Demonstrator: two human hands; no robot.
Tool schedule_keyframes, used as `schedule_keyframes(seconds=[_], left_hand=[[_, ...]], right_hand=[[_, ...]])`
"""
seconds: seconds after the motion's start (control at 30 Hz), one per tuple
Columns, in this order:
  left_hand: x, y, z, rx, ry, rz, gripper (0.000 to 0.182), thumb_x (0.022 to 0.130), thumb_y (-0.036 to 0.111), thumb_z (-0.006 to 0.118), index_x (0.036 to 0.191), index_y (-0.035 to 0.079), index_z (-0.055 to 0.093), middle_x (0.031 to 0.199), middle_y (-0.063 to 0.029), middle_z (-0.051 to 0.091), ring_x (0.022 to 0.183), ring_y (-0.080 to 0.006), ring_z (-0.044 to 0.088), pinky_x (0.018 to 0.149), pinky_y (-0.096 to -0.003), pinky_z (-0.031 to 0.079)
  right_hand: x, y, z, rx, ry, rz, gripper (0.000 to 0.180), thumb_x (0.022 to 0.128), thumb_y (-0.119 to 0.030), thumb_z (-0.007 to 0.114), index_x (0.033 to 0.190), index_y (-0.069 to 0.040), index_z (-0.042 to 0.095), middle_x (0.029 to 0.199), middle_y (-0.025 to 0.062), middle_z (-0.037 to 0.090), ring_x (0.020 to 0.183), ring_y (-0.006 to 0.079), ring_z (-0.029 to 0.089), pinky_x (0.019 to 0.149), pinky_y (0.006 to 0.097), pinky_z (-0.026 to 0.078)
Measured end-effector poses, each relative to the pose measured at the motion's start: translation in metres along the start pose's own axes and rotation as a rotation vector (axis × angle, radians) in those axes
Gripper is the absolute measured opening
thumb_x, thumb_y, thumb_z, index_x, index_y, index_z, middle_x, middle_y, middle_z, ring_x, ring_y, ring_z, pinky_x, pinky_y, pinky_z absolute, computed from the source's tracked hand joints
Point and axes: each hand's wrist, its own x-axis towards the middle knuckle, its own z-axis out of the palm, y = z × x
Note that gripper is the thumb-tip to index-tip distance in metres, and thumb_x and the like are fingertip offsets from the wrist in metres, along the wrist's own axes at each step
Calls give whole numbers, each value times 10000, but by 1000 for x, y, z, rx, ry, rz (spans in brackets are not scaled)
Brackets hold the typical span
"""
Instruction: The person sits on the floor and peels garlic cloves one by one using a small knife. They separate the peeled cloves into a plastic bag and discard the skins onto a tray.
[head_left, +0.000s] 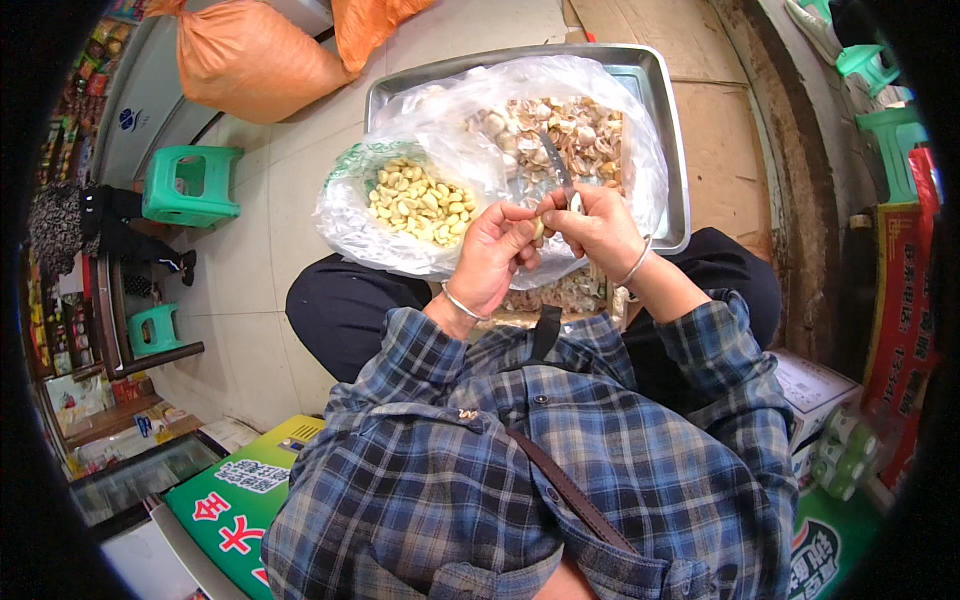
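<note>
Between the fingertips of my left hand (496, 251) is a pale garlic clove (538, 227). The fingers of my right hand (600, 225) meet it from the other side. My right hand also grips a small knife (557, 163), its dark blade pointing up and away from me. Beneath my hands, a clear plastic bag (442, 97) spreads over a metal tray (679, 172). Garlic skins and unpeeled garlic (574, 135) lie on the bag's far right part. To the left, peeled garlic cloves (424, 201) fill another plastic bag (341, 217) with green print.
Orange woven sacks (255, 64) stand at the far left, near a green plastic stool (191, 186). Flattened cardboard (724, 150) lies right of the tray. A person (97, 217) is at the left by shop shelves. White cartons (814, 394) sit at my right.
</note>
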Motion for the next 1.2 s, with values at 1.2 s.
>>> schedule_keyframes(seconds=[1.2], left_hand=[[7, 6, -25, -123, 45, 57, 231, 936, 141, 488, 1084, -33, 516, 875, -46, 548, 687, -106, 505, 621, -218, 421]], right_hand=[[1, 4, -15, -455, -321, -27, 137, 722, -116, 638, 792, 2, 633, 616, 9, 571, 552, 89, 499, 517, 259, 409]])
